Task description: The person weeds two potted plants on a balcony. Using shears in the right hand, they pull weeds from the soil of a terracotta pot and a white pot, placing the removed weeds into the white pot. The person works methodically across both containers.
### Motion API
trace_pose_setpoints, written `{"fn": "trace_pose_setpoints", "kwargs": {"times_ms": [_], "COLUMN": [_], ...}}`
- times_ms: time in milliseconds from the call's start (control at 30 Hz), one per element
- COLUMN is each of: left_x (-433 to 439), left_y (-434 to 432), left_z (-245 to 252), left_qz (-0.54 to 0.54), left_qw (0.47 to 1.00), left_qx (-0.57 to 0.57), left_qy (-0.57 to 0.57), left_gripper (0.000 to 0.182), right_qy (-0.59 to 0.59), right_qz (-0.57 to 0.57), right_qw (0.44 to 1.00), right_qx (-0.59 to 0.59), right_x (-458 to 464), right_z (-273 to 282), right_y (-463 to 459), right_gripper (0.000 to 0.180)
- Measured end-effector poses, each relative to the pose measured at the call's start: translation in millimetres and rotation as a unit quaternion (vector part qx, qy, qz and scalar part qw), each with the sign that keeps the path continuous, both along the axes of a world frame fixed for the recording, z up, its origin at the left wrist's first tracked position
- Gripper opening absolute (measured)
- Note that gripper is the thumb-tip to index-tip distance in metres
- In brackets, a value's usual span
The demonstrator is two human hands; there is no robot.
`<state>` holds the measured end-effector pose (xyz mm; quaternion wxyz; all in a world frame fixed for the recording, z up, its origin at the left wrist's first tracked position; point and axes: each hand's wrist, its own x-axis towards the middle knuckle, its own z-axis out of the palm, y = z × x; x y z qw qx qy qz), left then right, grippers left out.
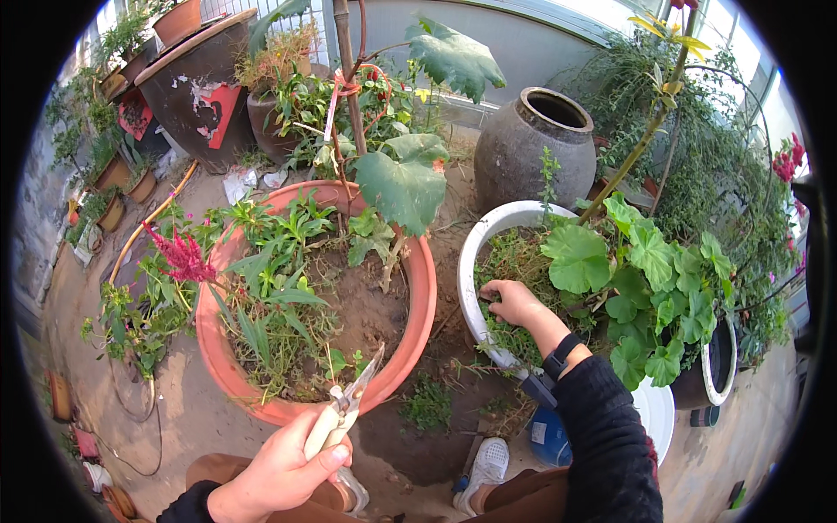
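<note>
My left hand (288, 464) grips a pair of garden shears (340, 412) by their cream handles. Their metal blades point up and away, over the near rim of a round terracotta pot (422, 307) that holds soil, green plants and a pink celosia (180, 255). To the right, my right hand (513, 301) reaches into a white-rimmed pot (467, 268). Its curled fingers touch the low green weeds (516, 258) by the inner left wall; whether they pinch a stem is hidden. A broad-leaved geranium-like plant (647, 261) grows in the right part of that pot.
A grey-brown jar (533, 153) stands behind the white-rimmed pot. A wooden stake (353, 104) and large-leaved stem rise from the terracotta pot. A blue plastic container (550, 438) sits by my white shoe (489, 461). A yellow hose (147, 222) runs along the left ground.
</note>
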<state>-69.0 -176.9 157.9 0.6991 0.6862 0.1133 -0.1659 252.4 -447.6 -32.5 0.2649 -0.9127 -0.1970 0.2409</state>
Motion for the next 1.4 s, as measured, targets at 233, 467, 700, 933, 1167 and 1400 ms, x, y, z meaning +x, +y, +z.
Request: {"fn": "trace_pose_setpoints", "kwargs": {"times_ms": [233,467,700,933,1167,1400], "left_x": [1.6,2.0,1.7,3.2,1.1,0.1], "left_y": [-4.4,-3.4,-4.0,-3.4,-3.4,-2.4], "left_z": [1.2,0.9,-0.1,-2.6,-1.1,-0.7], "left_qz": [0.013,0.013,0.013,0.012,0.010,0.006], "left_qw": [1.000,1.000,1.000,1.000,1.000,1.000], "left_qx": [0.005,0.004,-0.004,0.000,-0.001,0.014], "left_qy": [0.017,0.019,0.025,0.018,0.018,0.009], "left_gripper": [0.035,0.032,0.032,0.033,0.033,0.035], "right_qy": [-0.163,-0.098,-0.081,-0.146,-0.172,-0.148], "right_qz": [0.041,0.055,0.120,0.108,0.140,0.158], "right_qw": [0.981,0.985,0.981,0.956,0.942,0.953], "right_qx": [-0.093,-0.130,-0.130,-0.231,-0.253,-0.210], "right_x": [-12.5,4.0,-8.3,-15.2,-18.6,-14.5], "right_z": [-28.6,-7.6,-9.3,-14.5,-15.3,-14.0], "right_y": [15.9,-7.1,2.8,17.1,13.3,3.1], "right_gripper": [0.036,0.022,0.031,0.017,0.015,0.018]}}
